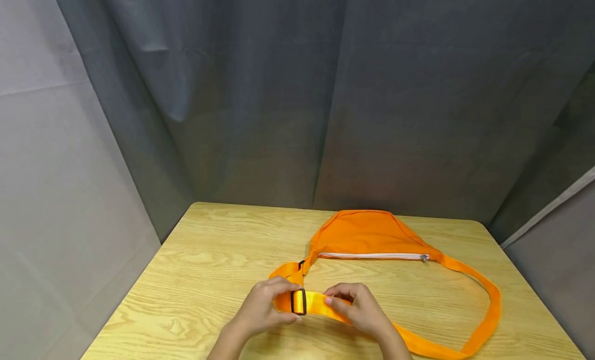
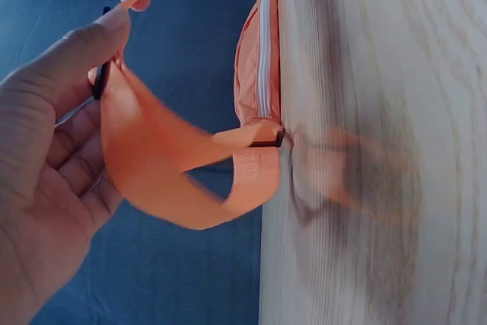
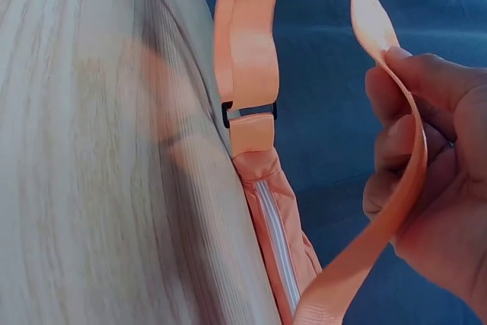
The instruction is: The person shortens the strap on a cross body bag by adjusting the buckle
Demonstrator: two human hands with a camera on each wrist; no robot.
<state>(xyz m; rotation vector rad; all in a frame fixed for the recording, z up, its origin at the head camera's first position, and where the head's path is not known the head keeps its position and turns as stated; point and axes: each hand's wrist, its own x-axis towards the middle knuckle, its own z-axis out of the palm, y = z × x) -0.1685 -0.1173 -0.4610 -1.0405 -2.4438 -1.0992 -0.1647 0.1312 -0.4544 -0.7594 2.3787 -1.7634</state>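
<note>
An orange waist bag (image 1: 372, 233) lies toward the back of the table, its white zipper (image 1: 376, 255) facing the front edge. Its orange strap (image 1: 488, 318) curves round the right side and comes back to both hands. With thumb and fingers my left hand (image 1: 262, 306) grips the black slide buckle (image 1: 304, 301) by its top and bottom edges. Just right of it, my right hand (image 1: 360, 306) pinches the strap between thumb and fingers. In the left wrist view a strap loop (image 2: 160, 165) hangs from the buckle toward a black ring (image 2: 280, 138) at the bag's end.
The wooden table (image 1: 209, 246) has rounded back corners. A dark grey curtain (image 1: 260, 117) hangs right behind it, with paler cloth panels (image 1: 60, 194) at the left and right sides.
</note>
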